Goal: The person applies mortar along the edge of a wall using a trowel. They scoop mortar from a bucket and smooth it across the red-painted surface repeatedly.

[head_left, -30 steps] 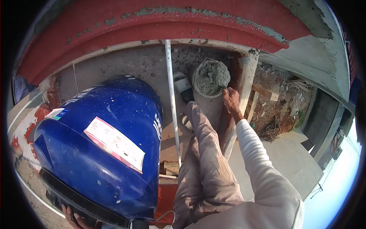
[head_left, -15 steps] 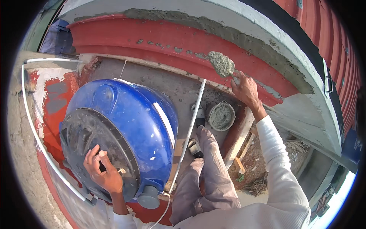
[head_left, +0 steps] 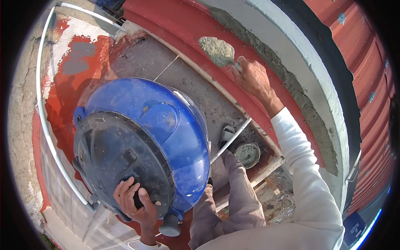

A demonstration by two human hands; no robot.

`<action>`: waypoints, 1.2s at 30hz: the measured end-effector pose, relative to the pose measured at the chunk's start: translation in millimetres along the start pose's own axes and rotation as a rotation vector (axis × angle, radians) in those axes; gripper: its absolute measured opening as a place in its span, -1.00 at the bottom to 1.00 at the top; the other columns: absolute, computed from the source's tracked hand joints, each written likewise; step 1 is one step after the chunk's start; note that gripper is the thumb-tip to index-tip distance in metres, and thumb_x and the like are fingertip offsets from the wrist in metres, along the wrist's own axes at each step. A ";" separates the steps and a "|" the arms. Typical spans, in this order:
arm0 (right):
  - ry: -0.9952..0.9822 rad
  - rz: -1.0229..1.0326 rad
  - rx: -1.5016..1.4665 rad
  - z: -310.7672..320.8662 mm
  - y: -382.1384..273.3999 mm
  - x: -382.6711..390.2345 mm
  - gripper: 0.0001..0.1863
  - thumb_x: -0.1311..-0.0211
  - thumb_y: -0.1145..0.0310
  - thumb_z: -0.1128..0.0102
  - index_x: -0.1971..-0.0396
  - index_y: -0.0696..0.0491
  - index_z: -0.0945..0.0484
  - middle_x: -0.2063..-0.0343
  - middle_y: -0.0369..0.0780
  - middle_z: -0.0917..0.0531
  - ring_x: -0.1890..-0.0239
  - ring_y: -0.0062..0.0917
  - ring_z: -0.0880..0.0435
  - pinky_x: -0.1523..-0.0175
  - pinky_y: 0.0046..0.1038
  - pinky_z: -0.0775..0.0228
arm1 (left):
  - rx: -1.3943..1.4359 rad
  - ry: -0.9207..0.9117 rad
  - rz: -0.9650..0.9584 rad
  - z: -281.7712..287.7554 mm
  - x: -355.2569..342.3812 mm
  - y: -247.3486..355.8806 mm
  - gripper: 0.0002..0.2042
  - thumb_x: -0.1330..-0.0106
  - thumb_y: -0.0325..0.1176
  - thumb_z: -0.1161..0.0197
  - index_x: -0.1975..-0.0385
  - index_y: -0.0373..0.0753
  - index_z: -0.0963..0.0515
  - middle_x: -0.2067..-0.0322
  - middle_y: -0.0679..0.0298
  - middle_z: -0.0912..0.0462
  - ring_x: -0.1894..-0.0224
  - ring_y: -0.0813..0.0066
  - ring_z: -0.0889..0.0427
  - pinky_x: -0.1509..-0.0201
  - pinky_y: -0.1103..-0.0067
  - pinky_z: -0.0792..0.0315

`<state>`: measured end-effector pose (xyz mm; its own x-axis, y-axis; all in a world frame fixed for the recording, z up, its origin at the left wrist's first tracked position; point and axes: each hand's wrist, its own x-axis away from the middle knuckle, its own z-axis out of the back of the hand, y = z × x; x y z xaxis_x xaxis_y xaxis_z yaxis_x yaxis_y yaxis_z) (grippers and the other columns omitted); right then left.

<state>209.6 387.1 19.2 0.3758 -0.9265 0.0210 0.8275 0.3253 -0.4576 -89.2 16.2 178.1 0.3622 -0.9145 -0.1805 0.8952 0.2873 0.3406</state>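
My right hand (head_left: 254, 79) is closed round the handle of a trowel (head_left: 216, 51), its blade loaded with wet grey mortar. The trowel is over the red-painted band of the wall (head_left: 179, 29), below a strip of fresh grey mortar (head_left: 271, 58). At the lower left, my left hand (head_left: 135, 204) rests on the black lid (head_left: 112, 154) of a large blue water tank (head_left: 187, 162). Its fingers and thumb curl round a dark raised part of the lid. A round bucket of mortar (head_left: 247, 155) stands by my feet.
A thin white pipe (head_left: 231, 140) slants from the tank past my feet. Another white pipe (head_left: 41, 100) bends along the left wall. A grey-capped outlet (head_left: 170, 226) juts from the tank. Red corrugated sheets (head_left: 358, 75) lie at the right, beyond a pale ledge (head_left: 321, 79).
My view has turned, swinging the wall and tank round. The loaded trowel in my right hand now appears farther left and higher. My left hand stays on the lid.
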 end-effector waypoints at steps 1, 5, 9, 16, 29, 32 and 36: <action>0.081 0.094 0.036 -9.6 -8.9 -19.8 -0.69 -0.37 0.21 -0.28 0.08 0.13 -0.64 0.35 0.03 -0.76 0.22 0.00 -0.74 0.02 0.02 -0.53 | -0.003 -0.010 0.024 -0.5 -0.2 0.6 -0.84 -0.53 -0.35 -0.17 0.15 -0.30 -0.61 -0.03 0.12 -0.72 -0.24 -0.04 -0.51 -0.33 0.10 -0.38; -0.090 0.161 -0.296 -28.8 -49.2 -80.4 -0.68 -0.33 0.20 -0.27 0.20 0.20 -0.69 0.44 0.01 -0.75 0.33 -0.10 -0.77 0.21 -0.12 -0.57 | -0.004 0.033 0.113 -1.8 -2.8 4.5 -0.85 -0.45 -0.33 -0.21 0.30 -0.27 -0.59 0.17 0.15 -0.73 -0.03 0.13 -0.62 -0.28 0.14 -0.40; -0.539 0.040 -0.720 -26.1 -58.9 -139.1 -0.66 -0.32 0.16 -0.35 0.23 0.18 -0.74 0.56 -0.26 -0.67 0.64 -0.62 -0.60 0.49 -0.46 -0.48 | 0.002 0.020 0.091 1.2 7.7 -6.3 -0.83 -0.46 -0.31 -0.19 0.32 -0.26 -0.58 0.23 0.18 -0.72 0.00 0.18 -0.62 -0.26 0.17 -0.38; -0.152 -0.409 -0.902 -19.0 35.2 -135.9 -0.68 -0.38 0.12 -0.33 0.34 0.10 -0.62 0.61 -0.31 -0.58 0.70 -0.63 -0.49 0.58 -0.50 -0.37 | -0.039 -0.006 0.167 -8.0 3.1 -3.9 -0.78 -0.45 -0.24 -0.20 0.34 -0.26 -0.60 0.24 0.20 -0.70 0.00 0.17 -0.58 -0.27 0.17 -0.33; -0.321 -0.497 -0.708 -68.4 60.7 99.2 -0.50 -0.29 0.10 -0.23 0.08 0.30 -0.60 0.34 -0.01 -0.73 0.27 -0.23 -0.76 0.13 -0.22 -0.57 | -0.105 -0.101 0.078 5.1 -2.2 3.5 -0.77 -0.53 -0.24 -0.13 0.19 -0.29 -0.57 0.10 0.12 -0.64 -0.11 0.02 -0.51 -0.33 0.07 -0.31; -0.238 -0.344 -0.458 -92.5 27.9 13.9 -0.50 -0.31 0.13 -0.19 -0.01 0.27 -0.56 0.27 0.12 -0.74 0.05 0.09 -0.73 -0.08 -0.01 -0.52 | -0.108 -0.087 0.078 -2.1 -0.6 5.1 -0.77 -0.54 -0.25 -0.12 0.18 -0.30 -0.57 0.06 0.11 -0.64 -0.14 -0.01 -0.50 -0.32 0.07 -0.30; 0.086 -0.228 -0.492 -138.8 4.5 -80.7 -0.57 -0.39 0.08 -0.21 0.01 0.15 -0.58 0.26 0.13 -0.74 0.15 0.10 -0.75 -0.01 0.01 -0.53 | -0.089 -0.041 0.090 -5.9 0.4 3.3 -0.81 -0.49 -0.25 -0.13 0.22 -0.26 -0.54 0.13 0.17 -0.60 -0.08 0.09 -0.46 -0.27 0.10 -0.28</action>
<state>125.2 437.1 -107.9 0.1576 -0.9819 0.1048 0.5838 0.0071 -0.8119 -84.6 18.4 173.7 0.4330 -0.8942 -0.1139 0.8797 0.3916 0.2698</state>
